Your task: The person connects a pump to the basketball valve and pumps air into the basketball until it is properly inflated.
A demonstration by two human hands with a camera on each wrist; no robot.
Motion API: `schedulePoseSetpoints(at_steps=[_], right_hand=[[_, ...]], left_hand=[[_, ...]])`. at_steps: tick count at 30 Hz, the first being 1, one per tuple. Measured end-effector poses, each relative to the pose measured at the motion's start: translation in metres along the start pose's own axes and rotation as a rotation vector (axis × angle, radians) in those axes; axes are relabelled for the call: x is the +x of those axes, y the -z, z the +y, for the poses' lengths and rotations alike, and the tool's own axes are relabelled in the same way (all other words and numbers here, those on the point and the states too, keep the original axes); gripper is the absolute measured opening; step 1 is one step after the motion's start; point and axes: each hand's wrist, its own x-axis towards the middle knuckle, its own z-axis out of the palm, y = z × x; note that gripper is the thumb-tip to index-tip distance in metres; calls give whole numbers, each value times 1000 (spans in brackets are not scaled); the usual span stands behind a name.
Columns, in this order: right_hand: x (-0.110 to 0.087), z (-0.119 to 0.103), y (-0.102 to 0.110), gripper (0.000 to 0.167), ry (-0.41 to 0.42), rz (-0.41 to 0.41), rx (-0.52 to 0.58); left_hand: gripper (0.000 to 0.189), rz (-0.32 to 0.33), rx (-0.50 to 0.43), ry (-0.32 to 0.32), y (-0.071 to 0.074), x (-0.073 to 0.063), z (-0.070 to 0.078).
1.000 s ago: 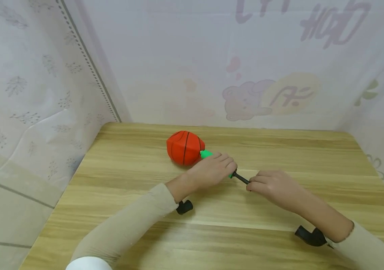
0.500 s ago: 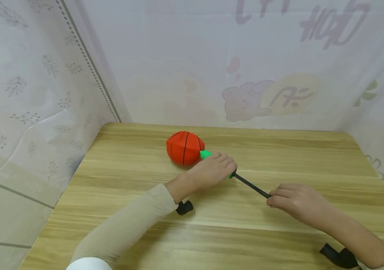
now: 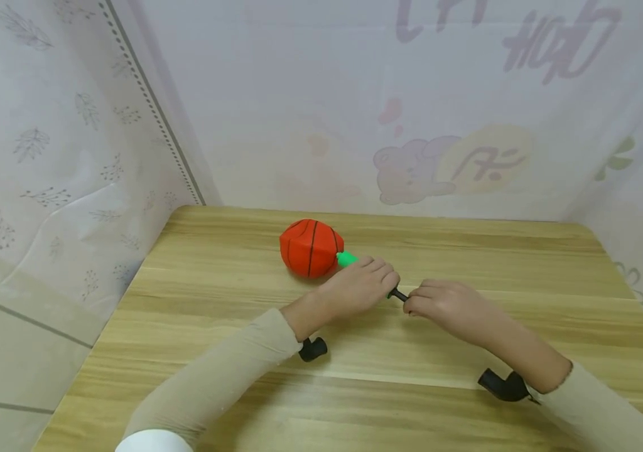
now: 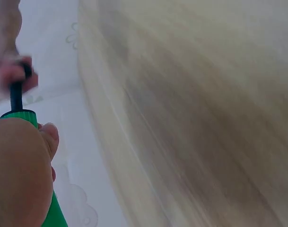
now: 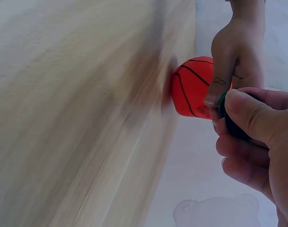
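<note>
A red toy basketball [image 3: 310, 248] with black lines lies on the table, its sides dented and not fully round. The tip of a green hand pump [image 3: 346, 258] meets the ball's right side. My left hand [image 3: 358, 287] grips the pump's barrel and hides most of it; more green barrel [image 4: 54, 215] shows in the left wrist view. A short length of black pump rod [image 3: 398, 294] sticks out between my hands. At the rod's end, my right hand [image 3: 448, 311] holds the black handle [image 5: 236, 124], fingers and thumb curled round it.
The wooden table [image 3: 231, 314] carries the ball, with its far edge against a printed cloth backdrop [image 3: 287, 113]. Black wrist mounts [image 3: 505, 385] hang below both wrists.
Over the last second my right hand pulled the rod well out to the lower right, then pushed it back toward my left hand. The left hand and ball stayed nearly in place.
</note>
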Motion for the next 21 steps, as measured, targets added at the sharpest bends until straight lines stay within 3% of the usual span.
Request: schedulePoseSetpoints(at_steps=[7,14,21], right_hand=[[1,2,-6,11,6,10,-22],[-23,-11,12,47,-5,-7,-36],[-46,-20,29,44,-41,8,9]], left_hand=[[12,3,-9,-17,-2,1,0],[13,0,-46,-33,-2,0,-1],[13,-19,-60,-15,-1,-4,-7]])
